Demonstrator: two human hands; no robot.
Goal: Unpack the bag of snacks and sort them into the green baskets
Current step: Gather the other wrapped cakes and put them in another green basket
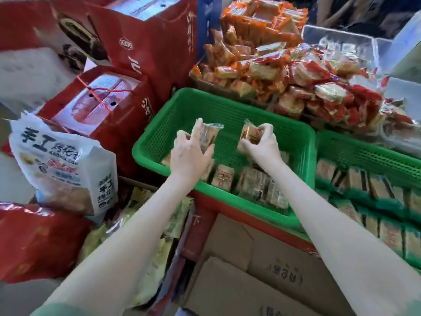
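Cardboard boxes (250,270) crowd below the middle green basket (227,110), which holds one near row of packets (250,185) (the second green basket (364,151), to its right, looks fuller). Left of it the white snack bag (61,160) looks far from empty. Above the basket, arms outstretched, the left hand (189,153) pinches a clear-wrapped packet (208,133) and the right hand (262,144) an orange-labelled packet (251,133).

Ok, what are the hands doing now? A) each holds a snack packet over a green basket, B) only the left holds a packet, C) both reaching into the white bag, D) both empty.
A: the left hand grips the left packet and the right hand grips the right packet, both above the emptier green basket.
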